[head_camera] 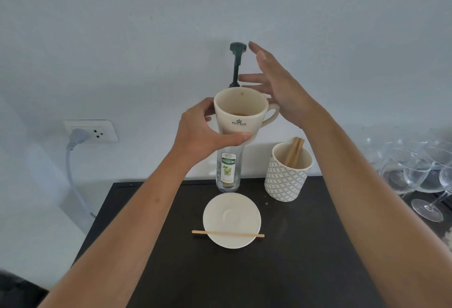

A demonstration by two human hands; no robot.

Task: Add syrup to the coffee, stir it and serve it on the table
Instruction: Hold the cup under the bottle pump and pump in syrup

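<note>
My left hand (203, 129) grips a cream coffee cup (241, 114) and holds it up in front of the syrup bottle (228, 170), under the bottle's dark green pump (236, 63). A little coffee shows at the cup's bottom. My right hand (276, 87) hovers open just right of the pump head, fingers spread, not touching it. Below on the dark table (305, 246) lies an empty cream saucer (231, 219). A wooden stir stick (228, 234) rests across its near rim.
A patterned cup (287, 175) holding several wooden stir sticks stands right of the bottle. Wine glasses (420, 175) crowd the right edge. A wall socket (91, 131) with a plugged cable is at left.
</note>
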